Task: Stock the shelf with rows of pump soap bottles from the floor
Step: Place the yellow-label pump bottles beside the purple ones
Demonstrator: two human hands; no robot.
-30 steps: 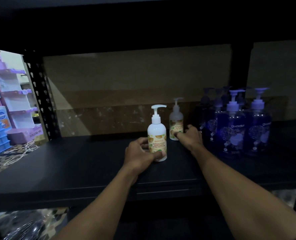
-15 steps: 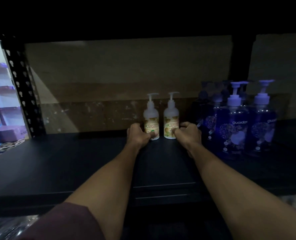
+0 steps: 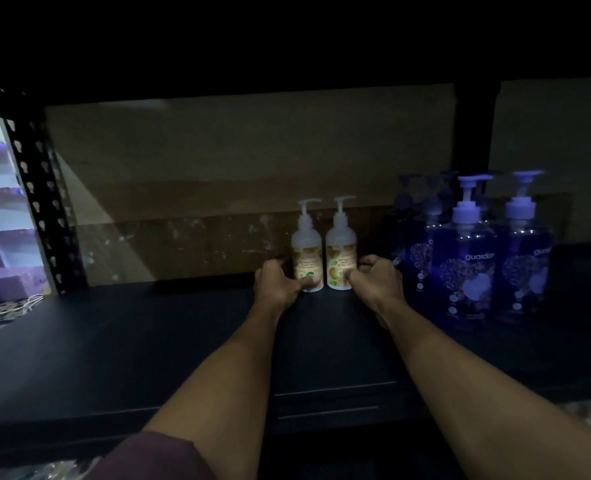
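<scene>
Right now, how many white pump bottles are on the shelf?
2. The left white bottle stands at the back, gripped by the left hand; the right white bottle beside it, gripped by the right hand. The purple bottles could hide more.

The front purple pump bottle (image 3: 465, 271) is showing the brand "guardian" in pale letters. The neighbouring purple pump bottle (image 3: 526, 268) is showing only "guard". The right white pump bottle (image 3: 339, 251) is displaying "ANTIBAC", "HAND" and "ULTRA", partly hidden. The label on the left white pump bottle (image 3: 306, 251) is staying too blurred to read.

Hands (image 3: 276, 283) around 2 white bottles (image 3: 307, 242)
</scene>
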